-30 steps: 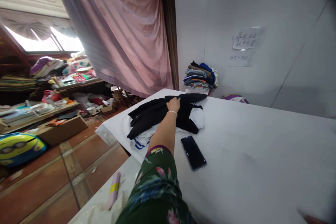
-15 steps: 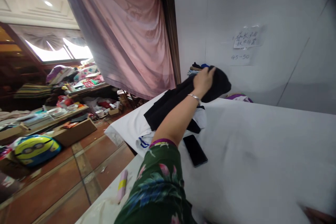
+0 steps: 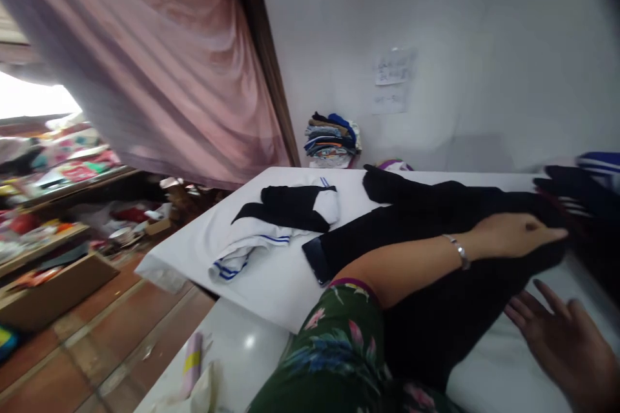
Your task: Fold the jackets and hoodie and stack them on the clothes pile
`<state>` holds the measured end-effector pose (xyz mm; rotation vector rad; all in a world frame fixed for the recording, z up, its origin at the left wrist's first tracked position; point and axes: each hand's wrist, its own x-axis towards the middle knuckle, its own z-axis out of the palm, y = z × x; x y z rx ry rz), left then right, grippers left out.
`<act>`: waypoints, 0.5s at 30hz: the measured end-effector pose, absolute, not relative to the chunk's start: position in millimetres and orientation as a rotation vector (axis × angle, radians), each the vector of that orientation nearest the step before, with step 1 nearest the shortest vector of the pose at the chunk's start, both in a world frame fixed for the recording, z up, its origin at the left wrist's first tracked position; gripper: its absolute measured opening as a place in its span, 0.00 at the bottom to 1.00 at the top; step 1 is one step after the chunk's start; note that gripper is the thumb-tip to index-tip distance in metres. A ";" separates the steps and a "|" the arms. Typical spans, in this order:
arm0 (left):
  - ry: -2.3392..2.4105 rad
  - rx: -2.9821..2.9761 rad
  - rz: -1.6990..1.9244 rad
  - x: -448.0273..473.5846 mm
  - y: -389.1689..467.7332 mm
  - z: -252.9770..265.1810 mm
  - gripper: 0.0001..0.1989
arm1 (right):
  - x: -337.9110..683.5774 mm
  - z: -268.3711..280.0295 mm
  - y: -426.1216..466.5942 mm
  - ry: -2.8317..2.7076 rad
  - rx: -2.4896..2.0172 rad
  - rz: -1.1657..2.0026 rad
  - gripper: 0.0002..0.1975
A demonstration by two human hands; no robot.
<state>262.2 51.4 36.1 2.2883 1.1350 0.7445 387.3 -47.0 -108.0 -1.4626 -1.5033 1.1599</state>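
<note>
A long black garment (image 3: 436,206) stretches across the right half of the white table; I cannot tell its exact kind. Near its right end my left hand (image 3: 516,235), with a silver bracelet at the wrist, is closed on the cloth. Just below that end, my right hand (image 3: 564,339) is open, palm up, fingers spread and holding nothing. A dark phone (image 3: 317,261) lies partly beneath the garment's left part. Farther left, a white and black garment with blue stripes (image 3: 290,213) rests on the white table (image 3: 271,290).
A stack of folded clothes (image 3: 332,139) stands against the back wall below blurred paper notes (image 3: 392,80). More dark clothes (image 3: 576,184) pile up at the right edge. A pink roll with a yellow band (image 3: 192,361) lies front left. A pink curtain (image 3: 194,64) hangs behind.
My left hand has swung from the table's far left side to the right, drawing the black garment along. The striped garment is now uncovered. My right hand has come further into view.
</note>
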 end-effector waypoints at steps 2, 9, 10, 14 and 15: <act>0.978 2.286 0.739 268.6 29.7 13.4 0.17 | 395.3 -98.1 -46.4 -1.163 -1.350 1.267 0.39; 1.429 2.481 0.795 169.8 50.4 -5.2 0.16 | 399.4 -87.9 -40.9 -0.590 -1.162 1.459 0.24; 1.634 2.444 0.696 148.2 57.9 -8.5 0.17 | 397.9 -90.8 -39.2 -0.509 -1.102 1.462 0.19; 2.193 2.044 0.269 75.0 72.8 -34.0 0.27 | 393.1 -96.8 -35.1 -0.209 -0.908 1.481 0.09; 2.229 1.954 0.207 63.0 73.5 -41.2 0.28 | 392.5 -96.7 -35.0 -0.173 -0.891 1.476 0.09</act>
